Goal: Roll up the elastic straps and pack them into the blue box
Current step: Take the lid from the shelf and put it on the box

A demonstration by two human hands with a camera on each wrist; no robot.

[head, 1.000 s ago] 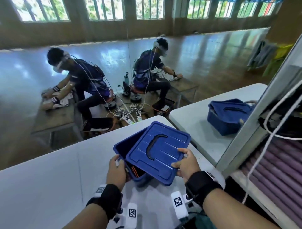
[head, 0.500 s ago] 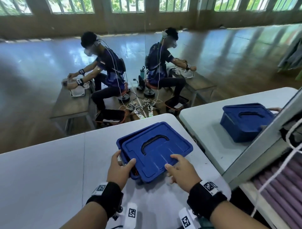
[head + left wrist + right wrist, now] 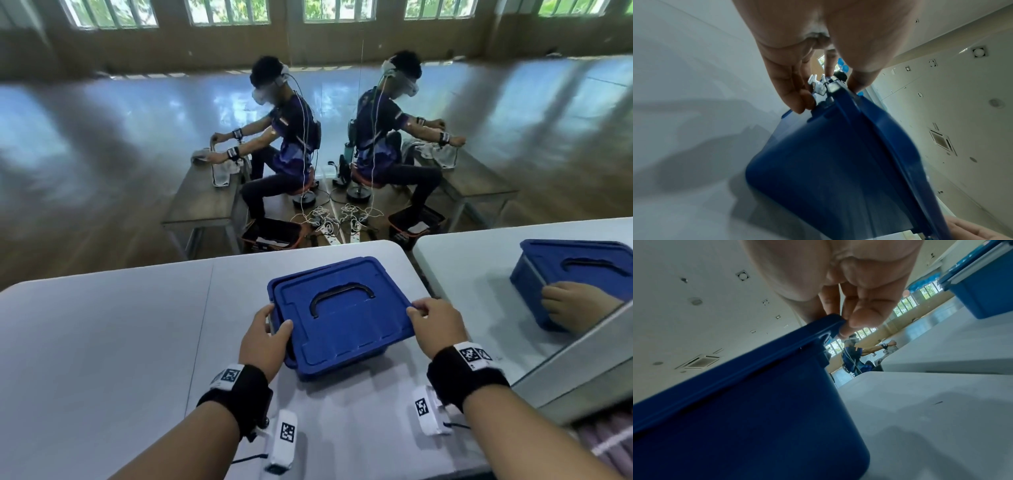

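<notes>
The blue box point(image 3: 346, 363) stands on the grey table point(image 3: 102, 342) in front of me, its blue lid point(image 3: 342, 318) with a black handle point(image 3: 340, 298) lying flat on top. My left hand point(image 3: 265, 335) grips the box's left corner, thumb on the lid and fingers curled under the rim point(image 3: 830, 91). My right hand point(image 3: 433, 325) pinches the lid's right corner point(image 3: 836, 319) between thumb and fingers. The box wall fills both wrist views point(image 3: 828, 170) point(image 3: 756, 410). The elastic straps are hidden inside.
A mirror panel point(image 3: 582, 349) leans at the table's right edge and reflects the box and a hand. Beyond the table's far edge, a person sits at a low bench point(image 3: 205, 202), doubled in a wall mirror, with cables and a floor basket point(image 3: 270, 236).
The lid, tilted and half off a second ago, now lies flat over the box. Both hands have shifted out to the box's left and right corners. My view has swung to the right.
</notes>
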